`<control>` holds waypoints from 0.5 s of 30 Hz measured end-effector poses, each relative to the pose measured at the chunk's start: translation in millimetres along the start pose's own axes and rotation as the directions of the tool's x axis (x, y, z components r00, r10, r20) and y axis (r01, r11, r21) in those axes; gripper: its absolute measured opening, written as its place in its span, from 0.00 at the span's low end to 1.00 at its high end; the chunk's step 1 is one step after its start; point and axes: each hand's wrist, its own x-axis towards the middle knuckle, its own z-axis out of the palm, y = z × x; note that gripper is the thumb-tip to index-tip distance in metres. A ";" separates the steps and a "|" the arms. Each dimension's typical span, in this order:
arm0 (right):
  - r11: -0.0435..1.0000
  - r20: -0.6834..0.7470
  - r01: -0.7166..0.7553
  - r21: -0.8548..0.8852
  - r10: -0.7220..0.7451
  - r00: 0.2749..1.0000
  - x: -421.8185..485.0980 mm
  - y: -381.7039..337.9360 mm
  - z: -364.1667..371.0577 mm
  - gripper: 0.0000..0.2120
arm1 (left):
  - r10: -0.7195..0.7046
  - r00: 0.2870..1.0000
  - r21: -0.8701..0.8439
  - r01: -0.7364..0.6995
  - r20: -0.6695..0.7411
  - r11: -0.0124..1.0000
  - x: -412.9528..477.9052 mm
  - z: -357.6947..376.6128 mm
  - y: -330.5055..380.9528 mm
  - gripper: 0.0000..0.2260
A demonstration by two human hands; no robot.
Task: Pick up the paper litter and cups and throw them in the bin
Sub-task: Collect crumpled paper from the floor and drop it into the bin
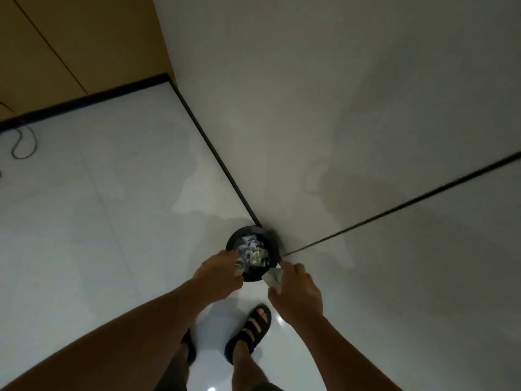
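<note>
- Right hand (297, 292) gripped a crumpled wad (274, 277) of pale paper, fingers curled round it, wad poking out on the thumb side.
- Wad sat at the near-right edge of the bin (251, 253), just beside the rim, not inside.
- Left hand (218, 275) reached over the bin's near-left rim, fingers bent down toward the opening; whether it held anything could not be told, fingertips blurred against the contents.
- Bin was small, round, black, standing on the floor (98, 207) in the corner where two walls met.
- Inside the bin lay crumpled litter (252, 253), whitish and greenish scraps, filling most of the opening.
- No cups could be made out among it; too small and blurred.
- Both forearms bare, stretched down and forward from the bottom of the view, hands near each other with the bin between them.
- Person stood close to the bin, right foot in a black strapped sandal (251, 331); left foot mostly hidden behind the left forearm.
- Floor was glossy white tile, with a black skirting line (220, 156) along the wall base.
- A dark cable (24, 142) looped on the floor far left, well apart from the bin.
- Brown panel (79, 38) at upper left.
</note>
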 end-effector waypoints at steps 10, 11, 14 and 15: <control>0.917 0.056 -0.302 0.261 0.298 0.953 184.3 32.7 160.5 0.36 | 0.087 0.981 0.021 -0.092 0.174 0.996 236.9 103.6 -62.9 0.33; 0.901 0.053 -0.313 0.302 0.312 0.949 192.6 33.8 174.0 0.36 | 0.102 0.976 0.011 -0.106 0.190 0.994 247.5 110.2 -71.1 0.34; 0.880 0.103 -0.346 0.326 0.331 0.938 196.7 31.1 199.4 0.34 | 0.140 0.970 0.031 -0.149 0.199 0.988 259.7 117.5 -92.6 0.36; 0.881 0.125 -0.360 0.307 0.338 0.933 192.1 29.3 201.7 0.34 | 0.138 0.970 0.048 -0.150 0.201 0.987 257.7 115.5 -96.9 0.35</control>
